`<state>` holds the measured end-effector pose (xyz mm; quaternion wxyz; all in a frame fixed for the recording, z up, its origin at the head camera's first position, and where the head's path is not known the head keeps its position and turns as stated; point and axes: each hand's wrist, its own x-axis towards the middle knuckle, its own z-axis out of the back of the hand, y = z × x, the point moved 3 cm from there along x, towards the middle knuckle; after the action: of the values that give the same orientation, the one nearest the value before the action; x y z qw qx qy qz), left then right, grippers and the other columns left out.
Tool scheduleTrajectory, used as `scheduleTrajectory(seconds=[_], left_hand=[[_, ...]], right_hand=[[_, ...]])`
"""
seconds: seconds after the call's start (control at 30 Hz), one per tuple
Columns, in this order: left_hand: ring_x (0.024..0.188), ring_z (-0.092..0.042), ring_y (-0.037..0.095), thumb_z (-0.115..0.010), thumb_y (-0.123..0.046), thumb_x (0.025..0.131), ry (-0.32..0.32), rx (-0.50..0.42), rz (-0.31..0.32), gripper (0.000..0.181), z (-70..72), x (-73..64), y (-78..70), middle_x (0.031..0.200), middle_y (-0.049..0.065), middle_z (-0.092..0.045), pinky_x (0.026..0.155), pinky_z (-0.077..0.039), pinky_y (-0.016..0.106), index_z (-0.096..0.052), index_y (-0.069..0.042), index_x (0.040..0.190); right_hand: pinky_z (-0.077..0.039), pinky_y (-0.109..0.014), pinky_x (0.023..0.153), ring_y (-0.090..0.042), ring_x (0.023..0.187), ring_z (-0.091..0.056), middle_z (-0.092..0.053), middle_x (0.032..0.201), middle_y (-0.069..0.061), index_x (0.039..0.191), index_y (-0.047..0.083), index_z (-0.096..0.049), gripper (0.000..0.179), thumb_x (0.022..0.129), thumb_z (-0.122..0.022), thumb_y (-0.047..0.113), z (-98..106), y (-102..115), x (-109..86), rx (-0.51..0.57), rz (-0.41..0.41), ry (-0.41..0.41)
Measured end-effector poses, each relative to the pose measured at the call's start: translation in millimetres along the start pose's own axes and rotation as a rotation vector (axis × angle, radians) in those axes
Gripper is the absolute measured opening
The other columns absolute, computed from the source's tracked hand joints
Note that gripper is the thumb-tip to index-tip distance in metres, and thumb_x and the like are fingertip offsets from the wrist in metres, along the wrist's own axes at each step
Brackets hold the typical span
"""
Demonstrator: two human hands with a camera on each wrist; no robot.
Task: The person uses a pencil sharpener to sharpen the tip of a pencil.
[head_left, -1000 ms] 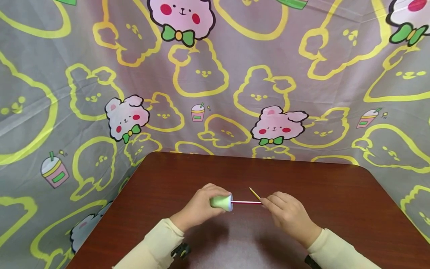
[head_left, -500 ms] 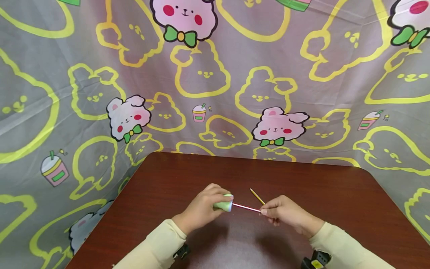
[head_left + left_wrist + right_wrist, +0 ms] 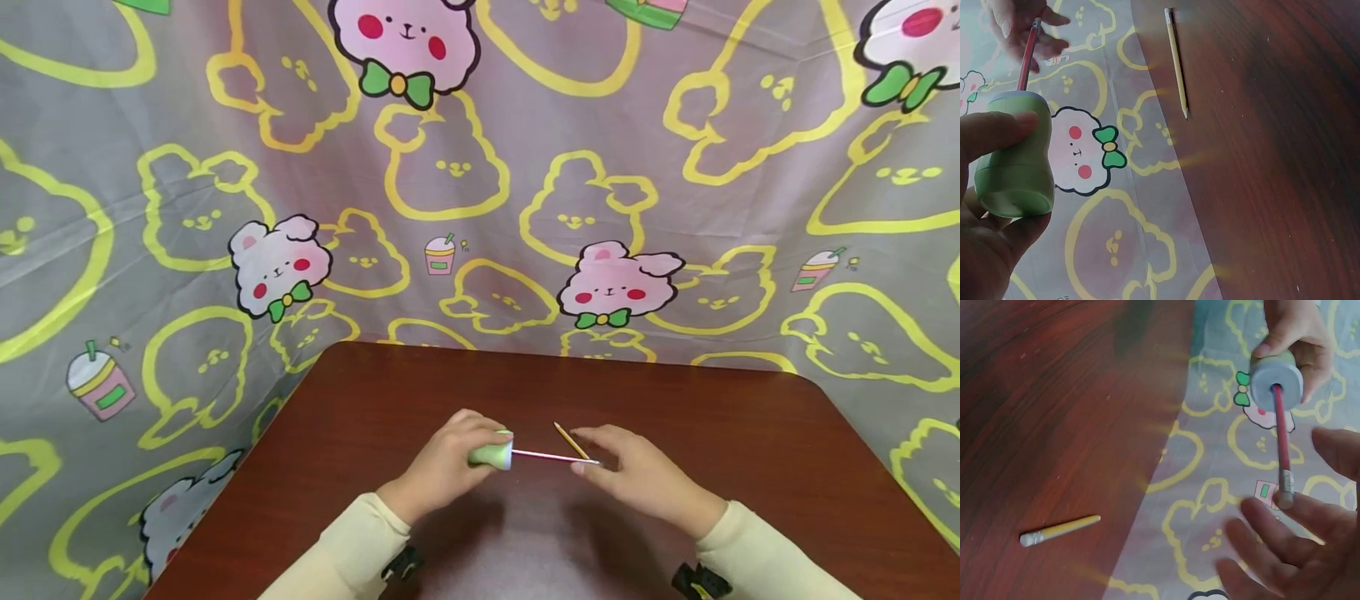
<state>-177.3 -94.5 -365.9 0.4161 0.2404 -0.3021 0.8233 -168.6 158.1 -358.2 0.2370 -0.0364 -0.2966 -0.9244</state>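
Observation:
My left hand point(image 3: 444, 460) grips a green pencil sharpener point(image 3: 1017, 156) with a pale bluish end face, held above the table. A red pencil point(image 3: 1282, 434) sticks out of the hole in that face, its sharpened end hidden inside and its eraser end towards my right hand. Around that eraser end my right hand point(image 3: 637, 475) is spread, thumb and fingers apart. Whether a fingertip brushes the pencil I cannot tell. A yellow pencil point(image 3: 1177, 65) with a white eraser lies on the table, beyond the red one in the head view.
The dark reddish-brown wooden table point(image 3: 420, 383) has rounded far corners. Behind it and at both sides hangs a grey cloth point(image 3: 495, 192) printed with yellow outlines and rabbit faces.
The right hand was pinching the red pencil's end half a second ago, its wrist turned differently from a second ago. Now its fingers have let go and spread. The left hand keeps hold of the sharpener.

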Motion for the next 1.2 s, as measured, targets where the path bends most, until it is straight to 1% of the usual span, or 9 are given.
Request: scheduleTrajectory(seconds=[0.13,0.2,0.3,0.37,0.5,0.67,0.9,1.03,1.2], left_hand=[[0.102,-0.058,0.017,-0.083,-0.002,0.068,0.018,-0.040,0.067,0.041,1.4,-2.4,2.2,0.106,0.000,-0.070,0.087,-0.049,0.029,-0.073,-0.009,0.107],[0.102,-0.058,0.017,-0.083,-0.002,0.068,0.023,-0.059,0.095,0.040,1.8,-3.1,3.0,0.107,0.000,-0.070,0.087,-0.049,0.030,-0.073,-0.009,0.107],[0.102,-0.058,0.017,-0.083,-0.003,0.068,0.019,-0.081,0.126,0.040,3.7,-4.0,3.7,0.106,0.000,-0.070,0.087,-0.049,0.030,-0.072,-0.009,0.106],[0.102,-0.058,0.018,-0.083,-0.003,0.068,0.014,-0.097,0.137,0.040,4.7,-3.7,3.7,0.106,0.000,-0.070,0.087,-0.049,0.030,-0.072,-0.009,0.106],[0.102,-0.058,0.019,-0.083,-0.002,0.068,0.008,-0.123,0.147,0.041,6.5,-2.0,2.7,0.106,0.001,-0.070,0.087,-0.049,0.031,-0.072,-0.008,0.106],[0.102,-0.059,0.019,-0.083,-0.002,0.068,0.027,-0.135,0.153,0.041,8.6,0.0,0.9,0.107,0.001,-0.070,0.087,-0.049,0.031,-0.072,-0.009,0.108],[0.101,-0.058,0.017,-0.083,-0.003,0.068,0.047,-0.153,0.155,0.042,10.3,3.8,-1.9,0.106,0.001,-0.070,0.086,-0.049,0.030,-0.072,-0.010,0.108],[0.101,-0.058,0.017,-0.083,-0.002,0.067,0.040,-0.141,0.132,0.042,9.5,4.9,-3.9,0.106,0.000,-0.070,0.087,-0.049,0.029,-0.072,-0.010,0.107],[0.101,-0.058,0.018,-0.083,-0.002,0.066,0.018,-0.093,0.075,0.041,7.9,4.3,-6.9,0.105,0.000,-0.070,0.087,-0.049,0.029,-0.072,-0.009,0.105]], right_hand=[[-0.051,-0.044,0.084,-0.023,0.106,-0.061,-0.064,0.112,-0.002,0.123,0.011,-0.065,0.052,0.079,-0.077,0.035,0.6,4.6,-5.1,-0.230,0.221,-0.247],[-0.051,-0.043,0.081,-0.023,0.102,-0.061,-0.064,0.109,-0.003,0.121,0.011,-0.066,0.047,0.084,-0.072,0.040,0.2,5.6,-7.0,-0.311,0.350,-0.364],[-0.050,-0.043,0.078,-0.024,0.094,-0.061,-0.065,0.102,-0.004,0.114,0.009,-0.068,0.040,0.095,-0.056,0.042,-1.4,7.5,-7.7,-0.374,0.531,-0.506],[-0.049,-0.042,0.075,-0.025,0.089,-0.062,-0.066,0.098,-0.005,0.109,0.007,-0.070,0.042,0.100,-0.046,0.040,-3.0,8.3,-7.8,-0.400,0.629,-0.585],[-0.049,-0.040,0.068,-0.024,0.078,-0.062,-0.067,0.088,-0.004,0.098,0.005,-0.073,0.035,0.102,-0.046,0.027,-4.9,9.5,-7.5,-0.444,0.759,-0.697],[-0.048,-0.036,0.063,-0.021,0.070,-0.060,-0.065,0.080,-0.003,0.089,0.005,-0.072,0.031,0.101,-0.048,0.021,-5.5,9.4,-6.6,-0.476,0.832,-0.746],[-0.048,-0.034,0.060,-0.021,0.067,-0.059,-0.063,0.077,-0.004,0.085,0.002,-0.070,0.028,0.100,-0.049,0.014,-5.0,11.2,-6.3,-0.488,0.898,-0.749],[-0.048,-0.032,0.057,-0.020,0.064,-0.058,-0.062,0.074,-0.003,0.082,0.002,-0.069,0.029,0.100,-0.048,0.013,-3.7,13.5,-6.2,-0.479,0.914,-0.768],[-0.046,-0.029,0.052,-0.017,0.060,-0.055,-0.060,0.071,-0.002,0.082,0.002,-0.069,0.029,0.100,-0.048,0.012,-4.3,11.9,-6.3,-0.452,0.913,-0.764]])
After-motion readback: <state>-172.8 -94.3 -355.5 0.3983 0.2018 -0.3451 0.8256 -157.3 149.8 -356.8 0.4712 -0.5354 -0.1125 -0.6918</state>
